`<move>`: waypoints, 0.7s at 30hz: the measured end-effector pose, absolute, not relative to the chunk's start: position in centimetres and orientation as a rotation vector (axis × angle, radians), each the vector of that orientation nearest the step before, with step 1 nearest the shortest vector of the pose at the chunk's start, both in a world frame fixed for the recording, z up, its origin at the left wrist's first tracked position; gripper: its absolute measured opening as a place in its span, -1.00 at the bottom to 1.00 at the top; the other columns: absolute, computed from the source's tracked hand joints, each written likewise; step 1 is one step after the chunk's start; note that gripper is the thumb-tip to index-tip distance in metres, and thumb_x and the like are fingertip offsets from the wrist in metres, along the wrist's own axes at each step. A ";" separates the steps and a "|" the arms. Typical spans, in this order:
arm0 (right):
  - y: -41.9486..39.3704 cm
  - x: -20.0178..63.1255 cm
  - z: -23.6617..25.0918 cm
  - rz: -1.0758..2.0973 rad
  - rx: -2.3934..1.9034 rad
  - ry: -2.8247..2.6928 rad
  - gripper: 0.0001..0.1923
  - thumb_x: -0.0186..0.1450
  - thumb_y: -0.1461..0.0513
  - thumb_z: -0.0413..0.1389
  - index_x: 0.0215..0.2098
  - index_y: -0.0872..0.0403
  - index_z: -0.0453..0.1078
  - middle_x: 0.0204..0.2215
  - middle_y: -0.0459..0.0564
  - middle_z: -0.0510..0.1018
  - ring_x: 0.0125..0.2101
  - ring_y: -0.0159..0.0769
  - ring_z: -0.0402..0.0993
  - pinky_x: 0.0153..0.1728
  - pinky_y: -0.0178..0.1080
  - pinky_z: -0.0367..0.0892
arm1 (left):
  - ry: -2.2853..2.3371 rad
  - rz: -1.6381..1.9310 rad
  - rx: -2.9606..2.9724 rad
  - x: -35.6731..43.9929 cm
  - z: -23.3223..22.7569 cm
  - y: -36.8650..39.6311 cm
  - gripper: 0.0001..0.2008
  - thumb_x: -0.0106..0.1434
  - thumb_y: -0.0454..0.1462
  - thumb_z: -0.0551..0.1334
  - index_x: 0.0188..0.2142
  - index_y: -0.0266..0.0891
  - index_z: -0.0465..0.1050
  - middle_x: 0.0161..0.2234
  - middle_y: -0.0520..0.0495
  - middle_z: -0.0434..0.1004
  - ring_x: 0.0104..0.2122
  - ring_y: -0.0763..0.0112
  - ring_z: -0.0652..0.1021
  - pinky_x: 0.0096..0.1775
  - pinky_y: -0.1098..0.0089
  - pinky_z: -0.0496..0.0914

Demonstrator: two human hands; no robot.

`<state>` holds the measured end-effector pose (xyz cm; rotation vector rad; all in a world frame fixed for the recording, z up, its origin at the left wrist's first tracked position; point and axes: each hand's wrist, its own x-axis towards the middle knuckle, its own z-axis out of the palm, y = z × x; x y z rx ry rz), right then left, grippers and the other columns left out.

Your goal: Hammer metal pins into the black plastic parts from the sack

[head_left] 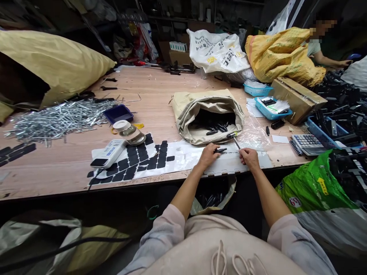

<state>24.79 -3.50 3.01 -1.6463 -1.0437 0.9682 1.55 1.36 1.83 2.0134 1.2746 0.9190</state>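
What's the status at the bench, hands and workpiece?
Left hand pinning small black part on the table. Right hand gripping small hammer, head above the part. Open sack of black parts just behind.

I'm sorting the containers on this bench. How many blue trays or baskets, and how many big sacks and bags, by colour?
Blue trays or baskets: 4
Yellow sacks: 2
White bag: 1
Beige sack: 1
Green bag: 1
Total: 9
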 end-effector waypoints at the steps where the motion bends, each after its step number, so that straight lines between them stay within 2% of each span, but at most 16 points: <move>1: -3.6 24.8 3.0 0.953 -1.645 -1.055 -0.73 0.11 0.05 0.21 -0.45 0.11 0.50 -0.67 -0.13 0.43 -0.74 -0.45 0.27 -0.78 -0.40 0.23 | 1.281 0.903 2.027 1.8 1.3 0.8 -0.79 0.20 -0.37 0.37 -0.15 -0.20 0.54 -0.23 -0.04 0.49 -0.19 0.30 0.48 -0.11 0.29 0.41; 5: -3.7 24.8 2.7 0.896 -1.636 -1.125 -0.70 0.15 0.02 0.20 -0.43 0.10 0.53 -0.66 -0.13 0.43 -0.73 -0.43 0.29 -0.75 -0.38 0.25 | 1.301 0.943 2.047 2.0 0.2 0.5 -0.85 0.20 -0.37 0.36 -0.21 -0.21 0.54 -0.23 -0.05 0.47 -0.16 0.30 0.47 -0.08 0.30 0.40; 11: -4.5 24.8 2.4 0.724 -1.687 -1.241 -0.65 0.19 -0.02 0.18 -0.36 0.09 0.58 -0.63 -0.11 0.50 -0.67 -0.36 0.38 -0.63 -0.34 0.34 | 1.289 0.937 1.980 1.8 0.1 1.1 -0.80 0.17 -0.37 0.36 -0.18 -0.19 0.61 -0.24 -0.04 0.43 -0.16 0.30 0.48 -0.15 0.32 0.43; 16: -7.2 24.3 2.4 0.449 -1.726 -1.431 -0.68 0.23 0.01 0.15 -0.33 0.05 0.62 -0.45 0.00 0.66 -0.41 -0.17 0.59 -0.33 -0.24 0.47 | 1.287 0.939 1.974 2.0 0.0 1.2 -0.80 0.18 -0.38 0.35 -0.19 -0.17 0.63 -0.25 -0.03 0.44 -0.15 0.30 0.48 -0.06 0.27 0.42; 21: -8.9 23.5 3.2 0.338 -1.747 -1.568 -0.74 0.24 0.07 0.14 -0.30 0.00 0.63 -0.27 0.06 0.71 -0.20 -0.04 0.63 -0.10 -0.13 0.48 | 1.297 0.936 1.971 2.0 0.0 1.2 -0.82 0.18 -0.37 0.36 -0.20 -0.16 0.63 -0.25 -0.03 0.44 -0.14 0.28 0.47 -0.05 0.26 0.42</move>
